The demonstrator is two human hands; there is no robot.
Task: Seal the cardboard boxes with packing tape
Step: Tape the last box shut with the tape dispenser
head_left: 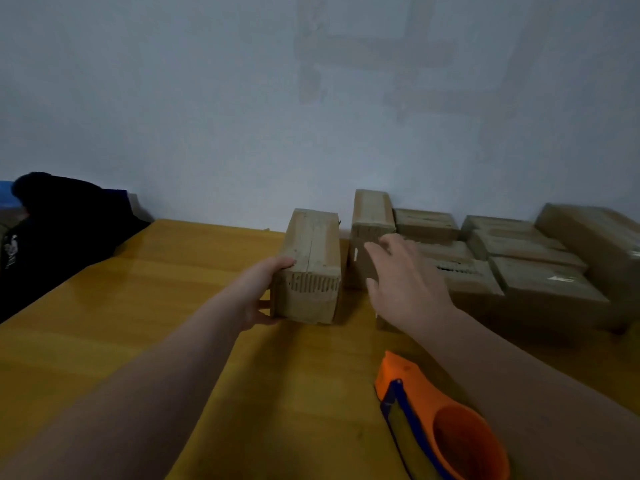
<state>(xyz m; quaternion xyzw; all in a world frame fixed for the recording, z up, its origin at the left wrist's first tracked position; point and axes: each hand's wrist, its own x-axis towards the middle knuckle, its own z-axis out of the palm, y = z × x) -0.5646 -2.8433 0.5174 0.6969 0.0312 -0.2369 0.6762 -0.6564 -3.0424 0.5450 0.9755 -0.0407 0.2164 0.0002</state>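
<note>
Pale wall (207, 98) meets the far edge of a glossy yellow worktop (156, 306), whose left edge runs beside a dark bundle (62, 230). The left hand (263, 296) grips the near left corner of a cardboard box (311, 258) standing alone mid-worktop, with bare wood open to its left and front. The right hand (405, 275) hovers, fingers spread, before the crowded stack of boxes (526, 261) at the right. An orange tape dispenser (460, 441) lies near the front, beside the right forearm.
</note>
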